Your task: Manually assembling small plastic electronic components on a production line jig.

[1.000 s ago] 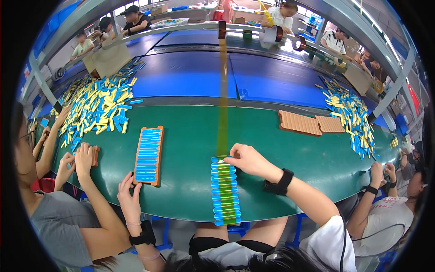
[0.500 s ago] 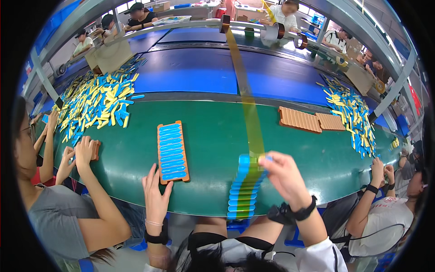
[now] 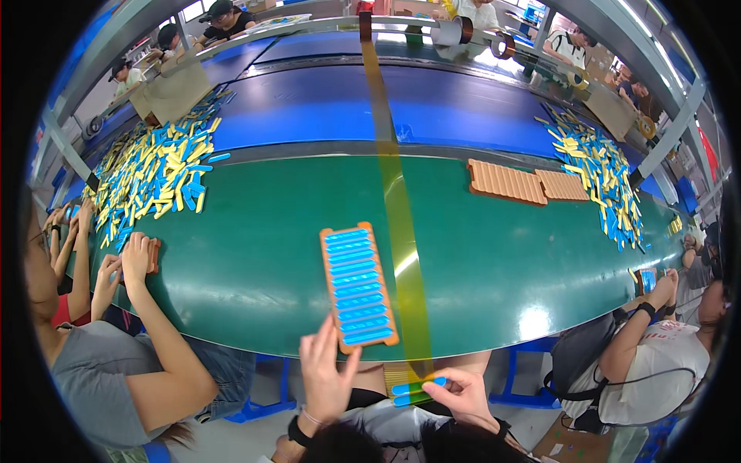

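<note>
An orange-brown grooved tray [image 3: 332,270] lies on the green table, several blue strips [image 3: 360,287] set crosswise in its slots. My left hand [image 3: 328,374] grips its near left corner, thumb at the near edge and fingers along the side. Below the table edge, my right hand [image 3: 461,395] pinches the end of a row of taped blue strips [image 3: 409,400]. A translucent yellow tape [image 3: 401,255] runs from the overhead bar down to that row, passing just right of the tray. Part of the row hangs over my lap, showing pale yellow ribs.
Two bare grooved trays [image 3: 505,183] lie at the far right. Loose blue and yellow strips form a left pile [image 3: 158,170] and a right pile [image 3: 598,185]. Tape rolls [image 3: 463,31] hang on the metal bar. Co-workers sit on both sides [image 3: 116,370], and others across the blue belt [image 3: 309,104].
My left hand has slid the filled tray right and nearer, beside the tape. My right hand has come down toward my lap with the taped strips, which hung over the table edge before.
</note>
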Available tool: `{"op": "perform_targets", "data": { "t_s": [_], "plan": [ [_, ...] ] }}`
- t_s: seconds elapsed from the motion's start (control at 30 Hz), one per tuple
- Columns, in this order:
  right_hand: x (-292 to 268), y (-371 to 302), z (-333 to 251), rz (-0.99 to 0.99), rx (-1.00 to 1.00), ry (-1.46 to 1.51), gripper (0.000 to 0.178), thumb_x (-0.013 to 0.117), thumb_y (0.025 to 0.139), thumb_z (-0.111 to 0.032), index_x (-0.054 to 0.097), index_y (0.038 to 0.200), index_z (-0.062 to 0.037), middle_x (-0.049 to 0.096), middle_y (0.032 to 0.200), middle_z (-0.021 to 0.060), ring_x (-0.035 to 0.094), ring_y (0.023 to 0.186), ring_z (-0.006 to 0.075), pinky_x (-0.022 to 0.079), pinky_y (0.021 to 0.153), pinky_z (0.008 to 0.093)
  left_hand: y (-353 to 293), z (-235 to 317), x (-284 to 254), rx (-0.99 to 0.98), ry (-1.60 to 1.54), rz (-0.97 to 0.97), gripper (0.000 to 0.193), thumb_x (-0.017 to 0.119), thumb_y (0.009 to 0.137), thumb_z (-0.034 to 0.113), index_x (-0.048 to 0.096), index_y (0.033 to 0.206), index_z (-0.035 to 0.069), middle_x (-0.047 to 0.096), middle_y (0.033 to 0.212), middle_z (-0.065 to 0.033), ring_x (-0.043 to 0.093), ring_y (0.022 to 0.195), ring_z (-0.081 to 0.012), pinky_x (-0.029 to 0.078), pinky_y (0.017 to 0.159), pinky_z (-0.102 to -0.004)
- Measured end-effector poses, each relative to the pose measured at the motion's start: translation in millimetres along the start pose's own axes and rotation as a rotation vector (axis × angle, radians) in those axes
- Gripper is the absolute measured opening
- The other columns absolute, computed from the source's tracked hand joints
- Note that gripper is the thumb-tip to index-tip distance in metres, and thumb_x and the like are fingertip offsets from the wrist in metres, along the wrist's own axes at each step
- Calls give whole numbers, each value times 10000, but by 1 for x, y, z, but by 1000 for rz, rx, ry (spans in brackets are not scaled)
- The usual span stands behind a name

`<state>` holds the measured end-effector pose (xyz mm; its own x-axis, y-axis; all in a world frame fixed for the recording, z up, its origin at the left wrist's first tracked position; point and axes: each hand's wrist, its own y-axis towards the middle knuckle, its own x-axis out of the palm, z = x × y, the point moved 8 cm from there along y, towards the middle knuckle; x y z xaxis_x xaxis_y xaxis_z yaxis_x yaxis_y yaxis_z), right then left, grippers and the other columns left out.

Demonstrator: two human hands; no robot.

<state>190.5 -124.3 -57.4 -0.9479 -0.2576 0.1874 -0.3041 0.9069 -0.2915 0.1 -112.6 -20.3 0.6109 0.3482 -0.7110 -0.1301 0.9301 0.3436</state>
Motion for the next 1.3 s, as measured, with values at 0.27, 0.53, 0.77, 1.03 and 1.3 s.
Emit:
{"op": "perform_targets", "data": {
  "t_s": [0.27, 0.53, 0.77, 1.03, 1.3],
  "plan": [
    [-12, -4, -7, 196, 11, 140, 165, 545, 795, 32, 445, 922, 1, 591, 706, 43, 490, 574, 11, 293, 455, 136, -41, 48, 28, 86, 16, -142, 622, 689, 603, 108, 435, 1131, -101, 417, 1237, -164, 465, 863, -266, 366, 757, -335],
    [-26, 1, 8, 223, 6, 93, 230, 513, 810, 45, 336, 934, -31, 586, 835, 136, 571, 761, 112, 432, 615, 186, -24, 54, 40, 147, 30, -150, 619, 695, 572, 98, 457, 1109, -98, 439, 1215, -162, 471, 860, -257, 359, 719, -332],
    [-23, 6, 8, 289, 51, 178, 249, 539, 791, 46, 327, 870, -57, 575, 682, 52, 524, 625, 31, 317, 490, 134, -20, 45, 37, 183, -14, -141, 603, 715, 552, 121, 491, 1073, -81, 476, 1186, -138, 463, 895, -258, 357, 730, -328],
    [-22, 7, 8, 301, 46, 201, 268, 530, 795, 57, 304, 883, -57, 577, 806, 128, 557, 709, 95, 414, 573, 173, -18, 64, 28, 828, 154, -149, 414, 532, 752, 116, 504, 1152, 222, 467, 1217, 54, 441, 834, -63, 321, 640, -224],
    [-34, 1, -14, 264, 62, -371, 213, 510, 815, 20, 327, 917, -15, 581, 724, 74, 585, 726, 109, 455, 629, 203, -23, 67, 44, 1139, 554, -272, 578, 427, 764, -5, 355, 1281, 244, 424, 1258, 85, 438, 791, 12, 276, 591, -189]
  ]
}}
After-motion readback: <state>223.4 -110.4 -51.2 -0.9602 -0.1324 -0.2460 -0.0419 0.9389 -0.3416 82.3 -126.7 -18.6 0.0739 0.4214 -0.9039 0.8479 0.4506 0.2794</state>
